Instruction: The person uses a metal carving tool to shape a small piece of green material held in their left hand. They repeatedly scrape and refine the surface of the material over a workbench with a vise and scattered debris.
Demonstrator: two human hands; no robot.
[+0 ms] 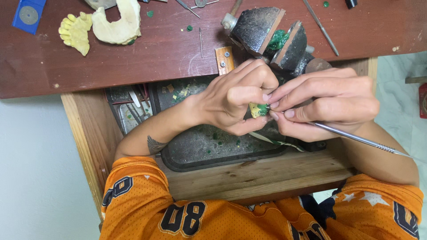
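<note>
My left hand (231, 100) pinches a small yellow piece with green wax (258, 110) between thumb and fingers. My right hand (329, 102) holds a thin metal carving tool (356, 138) like a pen, with its tip against the piece. Both hands touch each other above a dark tray (200, 146) strewn with green and yellow crumbs. The tray lies in an open wooden drawer (267, 171).
A dark bench vise (271, 38) with green wax in its jaws stands just beyond my hands on the red-brown desk (155, 58). A pale plaster jaw cast (118, 24), a yellow tooth model (76, 32) and a blue packet (28, 14) lie at far left. Thin tools (321, 27) lie at the back.
</note>
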